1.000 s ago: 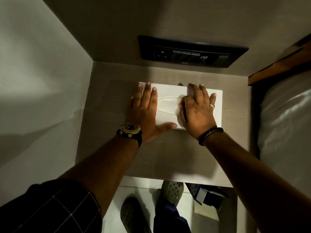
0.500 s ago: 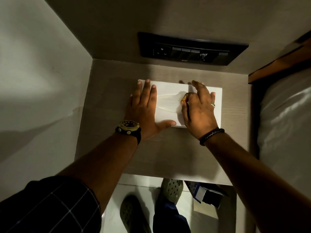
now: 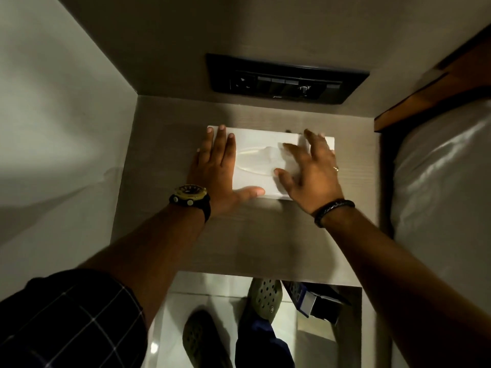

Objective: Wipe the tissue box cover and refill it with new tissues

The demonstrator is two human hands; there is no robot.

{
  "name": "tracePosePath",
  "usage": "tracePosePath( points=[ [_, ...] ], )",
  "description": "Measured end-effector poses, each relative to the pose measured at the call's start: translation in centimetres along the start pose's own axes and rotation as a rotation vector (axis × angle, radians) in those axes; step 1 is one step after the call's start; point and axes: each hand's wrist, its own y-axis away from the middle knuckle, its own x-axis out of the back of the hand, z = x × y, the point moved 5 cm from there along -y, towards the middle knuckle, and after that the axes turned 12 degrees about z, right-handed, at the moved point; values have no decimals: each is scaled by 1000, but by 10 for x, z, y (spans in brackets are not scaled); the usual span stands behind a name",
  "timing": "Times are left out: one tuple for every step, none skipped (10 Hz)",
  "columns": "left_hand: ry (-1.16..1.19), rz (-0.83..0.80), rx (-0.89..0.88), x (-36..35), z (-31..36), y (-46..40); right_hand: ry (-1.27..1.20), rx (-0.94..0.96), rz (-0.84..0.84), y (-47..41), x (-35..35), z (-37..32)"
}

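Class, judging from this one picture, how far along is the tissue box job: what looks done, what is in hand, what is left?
Looks done: the white tissue box sits on the bedside table, tissue showing in its slot. In hand: the left hand presses flat on it; the right hand hovers, fingers spread, blurred. Left: maybe pulling up the first tissue; whether wiping happened cannot be told.

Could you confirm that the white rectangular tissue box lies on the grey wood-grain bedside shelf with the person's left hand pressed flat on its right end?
Not quite: in the head view the left hand lies flat on the left end of the white rectangular tissue box, which rests on the grey wood-grain bedside shelf.
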Motion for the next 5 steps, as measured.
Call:
tracePosePath(
  points=[
    [-7,3,-8,-1,0,1,38,30,34,-2,-7,-2],
    [-11,4,-17,-1,0,0,7,-2,112,0,-11,-7],
    [-21,-11,-24,0,1,3,-129,-83,127,3,0,-9],
    [-8,-22,-52,3,0,-1,-438,-186,290,8,38,-23],
    [-41,-2,-96,22,0,8,-827,-208,700,12,121,-26]
  ],
)
